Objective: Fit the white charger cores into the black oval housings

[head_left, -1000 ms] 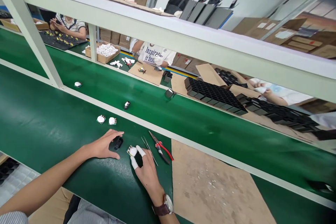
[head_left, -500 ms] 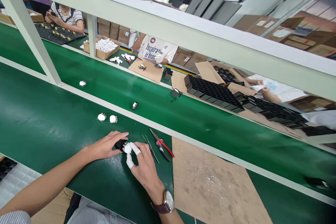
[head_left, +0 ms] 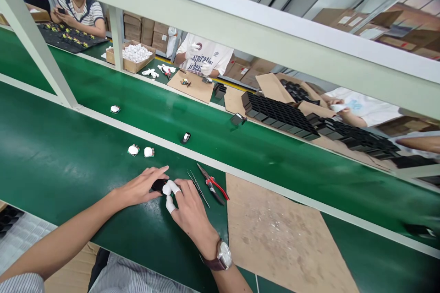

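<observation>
My left hand [head_left: 140, 187] grips a small black plastic case [head_left: 158, 186] by its sides, just above the green bench. At the case's right end, my right hand [head_left: 188, 206] pinches a small circuit board topped with a white round pad [head_left: 167, 188] between thumb and index finger, both in white finger cots. The board sits at least partly inside the case; how deep is hidden by the fingers. Two more white-topped circuit boards [head_left: 133, 149] lie beyond my left hand. To the right of my right hand are tweezers [head_left: 198, 188] and red-handled pliers [head_left: 213, 185].
A brown board [head_left: 275, 233] covers the bench at right. Behind a pale rail [head_left: 161, 142] runs a green conveyor belt [head_left: 151, 121], carrying a black case [head_left: 186, 138] and a white-topped board [head_left: 115, 109]. Co-workers sit across, by black case stacks [head_left: 278, 116]. A slanted post [head_left: 37, 41] stands left.
The circuit board has gone further into the black case as my right hand pressed leftward. On the belt, the case and the white-topped board have shifted to the right.
</observation>
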A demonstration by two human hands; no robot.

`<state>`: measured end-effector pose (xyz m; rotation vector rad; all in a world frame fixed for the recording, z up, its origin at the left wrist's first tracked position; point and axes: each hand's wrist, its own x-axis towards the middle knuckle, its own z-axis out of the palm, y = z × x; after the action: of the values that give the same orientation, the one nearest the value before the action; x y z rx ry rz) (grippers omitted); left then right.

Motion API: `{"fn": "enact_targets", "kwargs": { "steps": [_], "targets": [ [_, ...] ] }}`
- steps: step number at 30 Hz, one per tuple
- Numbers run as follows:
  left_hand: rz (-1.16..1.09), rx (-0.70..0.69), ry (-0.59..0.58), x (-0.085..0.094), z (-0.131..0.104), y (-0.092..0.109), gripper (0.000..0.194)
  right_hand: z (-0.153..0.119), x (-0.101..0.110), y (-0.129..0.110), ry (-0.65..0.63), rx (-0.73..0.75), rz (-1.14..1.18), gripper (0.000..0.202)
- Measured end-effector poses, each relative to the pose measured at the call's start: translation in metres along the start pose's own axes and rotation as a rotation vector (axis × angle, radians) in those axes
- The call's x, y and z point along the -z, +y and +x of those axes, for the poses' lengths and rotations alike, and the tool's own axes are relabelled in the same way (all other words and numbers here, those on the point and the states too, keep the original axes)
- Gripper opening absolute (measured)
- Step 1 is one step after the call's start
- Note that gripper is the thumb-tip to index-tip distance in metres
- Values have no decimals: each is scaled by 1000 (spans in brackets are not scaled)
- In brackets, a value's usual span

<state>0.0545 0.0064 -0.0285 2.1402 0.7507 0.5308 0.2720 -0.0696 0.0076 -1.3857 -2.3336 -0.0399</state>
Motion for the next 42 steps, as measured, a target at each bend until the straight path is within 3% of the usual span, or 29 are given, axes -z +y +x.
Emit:
{"fn": "enact_targets", "kwargs": {
  "steps": [7, 35, 42],
  "targets": [
    [15, -9, 8, -4, 0, -2, 89, 1, 3, -2, -85, -13, -23, 21],
    [-18, 62, 0, -11, 2, -5, 81, 9, 16, 1, -120, -44, 101, 20],
    [-23, 69, 24, -12, 1, -5, 84, 8, 19, 6, -64, -40, 185, 46]
  ]
}}
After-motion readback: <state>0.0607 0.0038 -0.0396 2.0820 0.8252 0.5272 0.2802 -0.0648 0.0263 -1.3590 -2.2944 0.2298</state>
